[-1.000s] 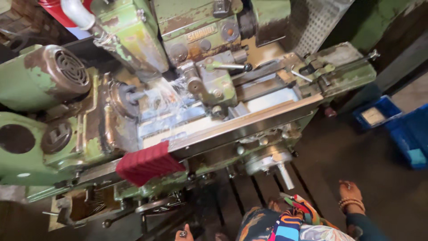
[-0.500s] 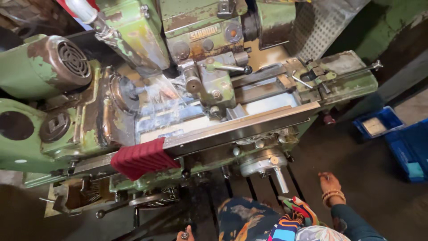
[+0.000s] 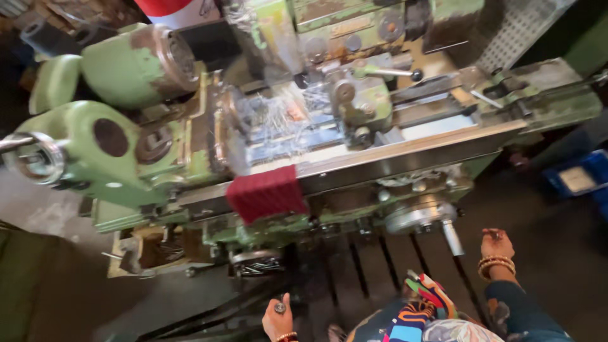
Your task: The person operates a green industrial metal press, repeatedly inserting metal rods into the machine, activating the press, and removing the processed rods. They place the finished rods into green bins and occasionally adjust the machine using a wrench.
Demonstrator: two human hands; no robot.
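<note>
Head view: a small round metal part (image 3: pixel 279 308) is pinched between the fingertips of the left hand (image 3: pixel 277 322), low in front of the green lathe (image 3: pixel 126 158). The right hand (image 3: pixel 496 244) is loosely closed, apparently empty, near the handwheel handle (image 3: pixel 451 237). A red cloth (image 3: pixel 266 192) is draped over the bed edge.

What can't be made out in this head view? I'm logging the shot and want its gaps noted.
- Left hand: it pinches a small round metal part; too small to identify, and the wrist is cut by the bottom edge.
- Right hand: curled near the machine's metal handle; whether it holds anything is unclear.
- Cutting area: motion blur and tangled shavings hide the workpiece.
- Red and white object: cut off by the top edge.
</note>
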